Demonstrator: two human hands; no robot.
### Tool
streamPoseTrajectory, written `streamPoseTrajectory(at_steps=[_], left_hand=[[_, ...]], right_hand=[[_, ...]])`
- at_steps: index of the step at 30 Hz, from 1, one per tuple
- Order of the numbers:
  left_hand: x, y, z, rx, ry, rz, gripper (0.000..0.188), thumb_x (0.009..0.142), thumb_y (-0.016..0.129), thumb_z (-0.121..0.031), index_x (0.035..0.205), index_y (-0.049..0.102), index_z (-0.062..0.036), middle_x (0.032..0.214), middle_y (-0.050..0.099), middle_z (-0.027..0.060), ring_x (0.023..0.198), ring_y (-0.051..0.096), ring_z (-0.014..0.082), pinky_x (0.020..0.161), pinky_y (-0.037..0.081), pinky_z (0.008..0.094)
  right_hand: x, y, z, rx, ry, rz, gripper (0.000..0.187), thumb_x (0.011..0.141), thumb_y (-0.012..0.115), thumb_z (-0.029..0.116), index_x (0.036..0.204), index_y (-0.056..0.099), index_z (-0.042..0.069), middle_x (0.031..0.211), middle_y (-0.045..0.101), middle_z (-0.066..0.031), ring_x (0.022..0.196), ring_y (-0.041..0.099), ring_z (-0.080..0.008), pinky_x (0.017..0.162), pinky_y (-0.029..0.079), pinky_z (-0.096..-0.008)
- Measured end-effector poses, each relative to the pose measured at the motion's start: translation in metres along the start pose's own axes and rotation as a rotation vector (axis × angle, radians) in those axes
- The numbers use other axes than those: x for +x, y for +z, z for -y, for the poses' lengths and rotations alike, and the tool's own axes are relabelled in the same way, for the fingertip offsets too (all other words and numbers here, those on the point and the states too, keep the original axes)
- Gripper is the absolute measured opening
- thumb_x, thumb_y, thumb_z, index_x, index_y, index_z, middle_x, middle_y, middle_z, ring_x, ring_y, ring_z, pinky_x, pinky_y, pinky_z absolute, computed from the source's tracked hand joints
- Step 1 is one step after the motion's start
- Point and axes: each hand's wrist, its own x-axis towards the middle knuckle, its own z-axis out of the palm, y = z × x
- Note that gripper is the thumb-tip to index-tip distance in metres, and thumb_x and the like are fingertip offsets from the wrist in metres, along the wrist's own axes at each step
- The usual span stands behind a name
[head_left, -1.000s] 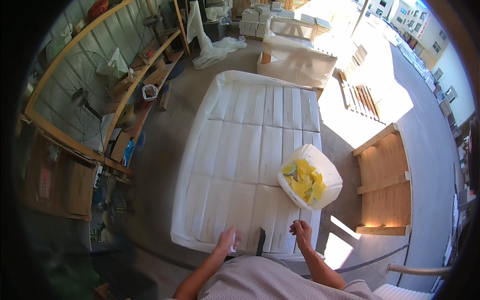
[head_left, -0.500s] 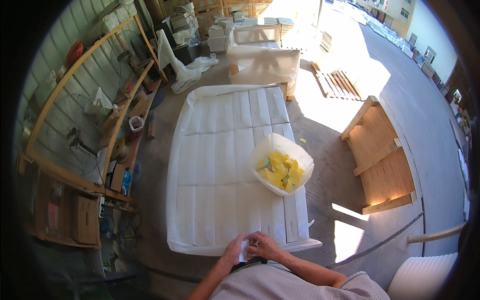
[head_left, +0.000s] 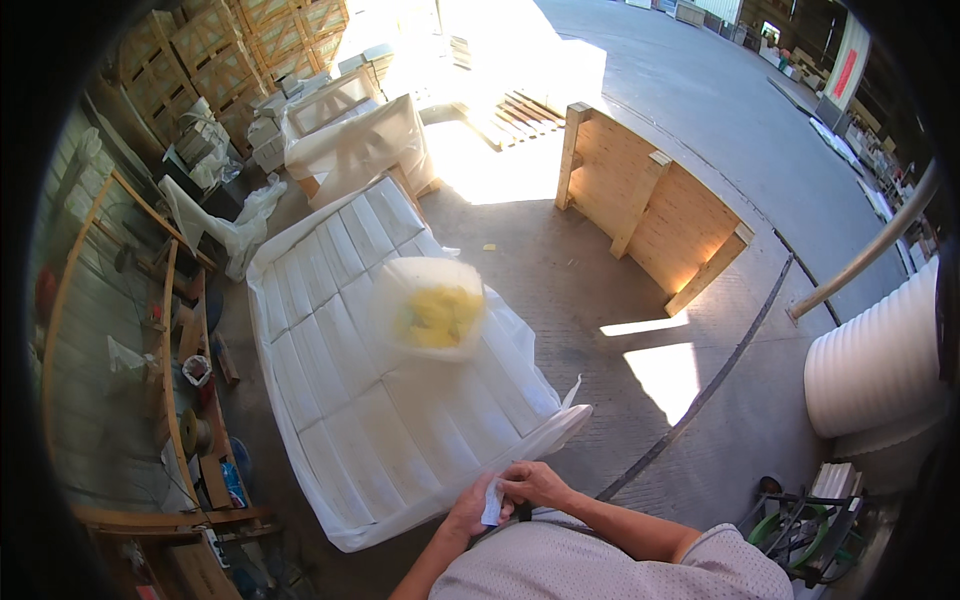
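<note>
Close to my waist, my left hand (head_left: 466,514) is closed on a small white paper slip (head_left: 492,501). My right hand (head_left: 535,484) meets it at the slip's upper edge, its fingers pinched on the paper. Just beyond my hands lies a low, wide stack of white cartons (head_left: 375,425), lined up in rows with clear plastic film (head_left: 318,515) around its sides. On top of it stands a translucent white tub (head_left: 392,325), blurred by motion. Yellow pieces (head_left: 437,317), looking like paper or film, fill its bottom.
At right, a wooden crate panel (head_left: 640,195) stands on edge. A big white foam roll (head_left: 870,350) and a strapping cart (head_left: 805,540) with a green wheel are further right. Wooden shelving (head_left: 172,370) runs along the left wall. Behind the stack is a film-wrapped crate (head_left: 365,150).
My view has turned to the right, so the stack and tub sit further left and tilted. The foam roll and strapping cart show more. Both hands stay together at the slip.
</note>
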Motion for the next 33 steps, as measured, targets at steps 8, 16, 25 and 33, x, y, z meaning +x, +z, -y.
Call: streamPoseTrajectory(at_steps=[8, 16, 25, 33], left_hand=[[0.012, 0.028, 0.037, 0.106, -0.112, 0.066, 0.052, 0.103, 0.032, -0.050, 0.105, 0.057, -0.0050, 0.074, 0.060, 0.0119, 0.050, 0.053, 0.0195, 0.040, 0.038, 0.0295], [0.041, 0.069, 0.041, 0.151, -0.076, -0.070, 0.049, 0.103, 0.039, -0.044, 0.120, 0.053, 0.0002, 0.075, 0.061, 0.0123, 0.049, 0.051, 0.0166, 0.040, 0.036, 0.0268], [0.186, 0.171, 0.052, 0.116, -0.101, -0.143, 0.045, 0.104, 0.036, -0.040, 0.120, 0.053, -0.0009, 0.081, 0.061, 0.0131, 0.054, 0.052, 0.0180, 0.043, 0.038, 0.0287], [0.285, 0.263, 0.049, 0.005, -0.069, -0.215, 0.037, 0.098, 0.048, -0.032, 0.111, 0.054, 0.0013, 0.077, 0.061, 0.0128, 0.049, 0.051, 0.0171, 0.040, 0.037, 0.0281]], right_hand=[[-0.073, 0.004, -0.013, 0.104, 0.001, -0.353, 0.026, 0.093, 0.063, 0.023, 0.103, 0.070, 0.000, 0.086, 0.069, -0.0101, 0.079, 0.065, -0.0190, 0.074, 0.052, -0.0319], [-0.083, -0.046, -0.035, 0.194, 0.028, -0.541, 0.029, 0.091, 0.063, 0.025, 0.104, 0.069, 0.000, 0.091, 0.070, -0.0125, 0.082, 0.066, -0.0206, 0.075, 0.051, -0.0316], [-0.102, -0.223, -0.137, 0.264, 0.114, -0.607, 0.020, 0.093, 0.064, 0.020, 0.098, 0.069, 0.000, 0.078, 0.065, -0.0004, 0.070, 0.058, -0.0073, 0.064, 0.047, -0.0235], [-0.108, -0.394, -0.204, 0.294, 0.159, -0.669, 0.015, 0.093, 0.063, 0.017, 0.092, 0.068, 0.003, 0.073, 0.062, 0.0007, 0.064, 0.055, -0.0070, 0.059, 0.045, -0.0226]])
